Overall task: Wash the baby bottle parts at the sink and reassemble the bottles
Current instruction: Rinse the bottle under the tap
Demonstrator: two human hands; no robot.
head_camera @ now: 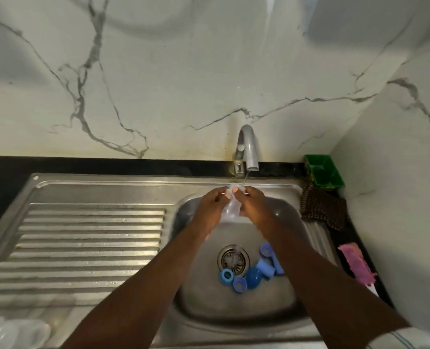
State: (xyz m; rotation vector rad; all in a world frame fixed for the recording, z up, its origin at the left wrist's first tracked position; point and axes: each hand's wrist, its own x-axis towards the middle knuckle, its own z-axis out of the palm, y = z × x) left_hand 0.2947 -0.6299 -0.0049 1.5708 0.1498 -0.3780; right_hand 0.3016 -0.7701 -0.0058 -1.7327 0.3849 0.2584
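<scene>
Over the back of the steel sink (279, 311), my left hand (212, 210) and my right hand (253, 206) both grip a small clear bottle (230, 210). Its mouth points up toward the thin stream of water running from the grey tap (249, 149). My fingers cover most of the bottle. On the sink floor beside the drain (232, 259) lie several blue bottle parts: a ring (226, 275), a second ring (239, 284), a dome cap (253, 277) and collars (265, 269).
A ribbed steel draining board (82, 248) stretches to the left, with clear bottle pieces (12, 331) at its near corner. On the right counter sit a green tub (324, 172), a dark checked cloth (322, 207) and a pink brush (357, 265).
</scene>
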